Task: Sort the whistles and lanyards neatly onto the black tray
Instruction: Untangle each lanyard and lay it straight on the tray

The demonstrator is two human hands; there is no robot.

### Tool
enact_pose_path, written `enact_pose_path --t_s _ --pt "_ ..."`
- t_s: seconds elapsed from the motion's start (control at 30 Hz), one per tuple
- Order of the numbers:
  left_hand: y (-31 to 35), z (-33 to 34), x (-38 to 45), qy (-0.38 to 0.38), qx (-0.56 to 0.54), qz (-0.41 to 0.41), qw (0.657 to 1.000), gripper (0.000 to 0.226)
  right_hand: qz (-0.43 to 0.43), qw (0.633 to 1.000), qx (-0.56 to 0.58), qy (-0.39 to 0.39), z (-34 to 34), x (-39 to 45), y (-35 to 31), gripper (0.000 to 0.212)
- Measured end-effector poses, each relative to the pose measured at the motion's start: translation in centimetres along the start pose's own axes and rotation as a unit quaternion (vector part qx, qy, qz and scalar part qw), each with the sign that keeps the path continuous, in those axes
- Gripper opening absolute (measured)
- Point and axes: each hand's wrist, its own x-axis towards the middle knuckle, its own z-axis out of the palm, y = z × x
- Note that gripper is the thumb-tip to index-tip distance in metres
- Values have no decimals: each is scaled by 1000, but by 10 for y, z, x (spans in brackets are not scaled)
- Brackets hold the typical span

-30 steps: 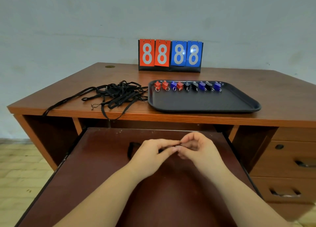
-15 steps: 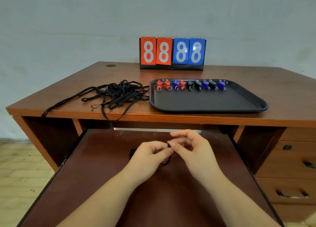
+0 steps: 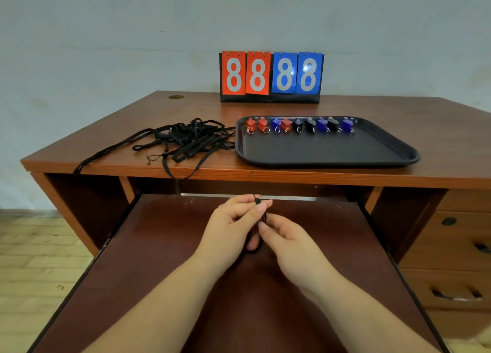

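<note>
Both hands are together over the pull-out shelf (image 3: 186,259), working on one black lanyard (image 3: 257,201). The left hand (image 3: 233,226) sits a bit higher and further forward, thumb and forefinger curled in and pinching the cord right by its little black bead, which pokes up just above the fingertips. The right hand (image 3: 288,242) is tucked in just below and to the right of it, fingers curled, thumb and forefinger pinching the same cord lower down. A dark loop of the lanyard hangs between the two palms, mostly hidden by them. Both forearms come in from the bottom of the frame and angle toward each other, so the hands nearly touch.

Further out, on the desk (image 3: 438,140) above the shelf, the rest of the lanyards (image 3: 191,140) are a tangled black pile left of centre, with a couple of straps drooping over the front edge. Right beside that pile is the black tray (image 3: 332,153), and the whistles (image 3: 299,125) are lined up in a row along its far edge: red, blue and black ones, each with a small metal ring. The near part of the tray is bare. Behind it, at the back of the desk, stands a flip scoreboard (image 3: 271,76) showing 88 in red and 88 in blue.
</note>
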Motion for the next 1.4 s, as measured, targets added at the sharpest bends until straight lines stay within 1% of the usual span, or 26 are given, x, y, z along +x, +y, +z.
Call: enact_pose_path --t_s 0.07,0.1,0.17,0.2,0.27,0.37,0.43,0.5,0.53,0.57,0.6,0.63,0.67,0.7,0.73,0.77,0.8,0.83,0.87,0.9,0.93,0.97,1.07,1.2,1.27,1.4 --pt "2 -1 1 35 -29 -22 999 23 21 999 34 3 -2 0 -2 29" --pt "2 -1 2 52 -65 -50 995 24 55 994 94 -4 -4 0 -5 31" --pt "2 -1 6 64 -154 -115 979 28 138 957 251 -35 -12 3 -10 36" --pt "2 -3 9 70 -215 -143 964 30 180 929 319 -47 -16 4 -12 39" --pt "2 -8 14 86 -368 -177 909 31 235 886 395 -62 -27 6 -11 40" --pt "6 -20 18 93 -533 -161 825 34 260 851 453 -54 -40 12 -5 29" --pt "9 -25 19 81 -567 -153 805 34 267 839 472 -34 -49 15 -2 29" --pt "7 -27 20 62 -551 -160 817 33 278 828 487 -11 -58 18 1 36" --pt "5 -28 21 58 -511 -163 842 32 282 822 494 -1 -62 20 2 37" --pt "3 -28 22 58 -441 -161 881 31 285 817 502 7 -67 21 3 38" --pt "-2 -30 23 57 -330 -146 931 30 285 811 511 14 -71 22 2 39" --pt "-7 -32 25 49 -189 -116 974 29 283 807 518 22 -74 22 2 40" --pt "-12 -35 26 31 -44 -75 996 29 278 808 519 32 -77 23 2 41" --pt "-17 -38 26 10 73 -39 997 28 272 816 508 47 -80 24 3 41" --pt "-21 -41 27 -5 145 -24 989 27 266 833 481 63 -80 24 4 41" --pt "-23 -43 26 -15 184 -23 983 27 255 861 431 83 -78 25 6 41" --pt "-25 -44 25 -19 210 -24 977 26 234 899 354 105 -74 25 8 41" --pt "-23 -43 23 -21 230 -22 973 25 195 943 238 124 -69 24 10 40" --pt "-22 -41 21 -19 240 -15 971 23 142 976 89 135 -65 23 12 40" --pt "-20 -38 19 -12 234 -7 972 21 79 986 -57 136 -60 21 13 40" --pt "-18 -33 17 0 214 2 977 19 17 979 -159 127 -56 19 12 39" --pt "-15 -28 15 12 184 11 983 17 -28 973 -198 112 -51 17 11 38" --pt "-7 -11 8 -9 66 12 998 17 -112 967 -218 67 -37 11 9 34" --pt "-3 -2 2 -101 -11 -31 994 20 -133 959 -241 63 -30 8 11 33" --pt "-2 -4 3 -129 -23 -42 991 19 -122 961 -239 69 -31 7 9 33" --pt "-4 -7 4 -145 35 -33 988 18 -98 964 -238 59 -33 7 7 37"
